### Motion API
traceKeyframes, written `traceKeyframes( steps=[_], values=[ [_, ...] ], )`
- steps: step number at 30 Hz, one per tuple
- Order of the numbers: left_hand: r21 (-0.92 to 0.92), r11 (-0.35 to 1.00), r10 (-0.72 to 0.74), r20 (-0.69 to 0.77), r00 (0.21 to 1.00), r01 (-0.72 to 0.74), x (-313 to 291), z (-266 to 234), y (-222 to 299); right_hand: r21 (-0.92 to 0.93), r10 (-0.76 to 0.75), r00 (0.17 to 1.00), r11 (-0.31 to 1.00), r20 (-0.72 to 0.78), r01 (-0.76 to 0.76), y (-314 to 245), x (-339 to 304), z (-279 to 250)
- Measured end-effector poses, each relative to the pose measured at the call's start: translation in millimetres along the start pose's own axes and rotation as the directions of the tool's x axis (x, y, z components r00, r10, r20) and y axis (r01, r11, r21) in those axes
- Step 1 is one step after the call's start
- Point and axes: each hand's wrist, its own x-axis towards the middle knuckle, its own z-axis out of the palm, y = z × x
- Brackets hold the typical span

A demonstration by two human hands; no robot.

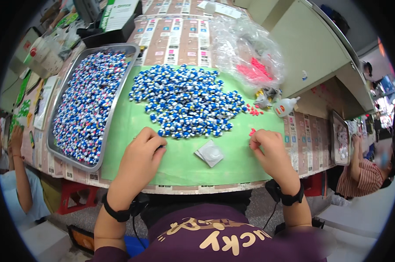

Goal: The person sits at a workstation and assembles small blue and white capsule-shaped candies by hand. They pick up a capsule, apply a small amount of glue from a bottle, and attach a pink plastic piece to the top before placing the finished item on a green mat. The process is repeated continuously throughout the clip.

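My left hand [144, 150] rests on the green mat [175, 168] with its fingers curled in, close to the near left edge of a pile of small blue-and-white pieces [184, 100]. Whatever its fingertips hold, if anything, is hidden. Across the mat, my right hand [269, 147] has thumb and fingers drawn together. A small pink piece [252, 131] shows right at its fingertips; whether they grip it I cannot tell. Between the hands sits a small grey-white square [210, 153] with a round clear disc on it. Several loose pink bits [254, 110] lie right of the pile.
A metal tray [102, 144] full of similar pieces stands at left. To the right are a white squeeze bottle [285, 107] and a clear plastic bag [232, 48] with pink pieces. A grey cabinet [313, 43] rises behind. Other people sit at both sides.
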Motion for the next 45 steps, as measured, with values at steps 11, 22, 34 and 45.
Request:
traceKeyframes(
  steps=[11,22,34,45],
  values=[
    [-0.399,0.907,-0.204,-0.128,0.971,0.138,-12.2,-18.5,-0.5,0.025,0.001,0.999,1.0,-0.036,0.0,6.2,-6.0,3.1],
    [-0.588,0.798,-0.132,0.051,0.99,0.136,-14.7,-4.8,-5.5,-0.15,-0.118,0.993,0.982,-0.017,0.114,29.3,-8.4,27.4],
    [-0.772,0.563,-0.085,0.299,0.95,0.294,-7.7,1.3,55.5,0.257,-0.311,0.94,0.905,-0.14,0.338,-21.8,13.2,-2.8],
    [-0.905,0.3,0.001,0.317,0.948,0.303,-13.0,6.4,35.9,0.282,-0.568,0.67,0.623,-0.477,0.73,-100.7,25.8,-11.4]
  ],
)
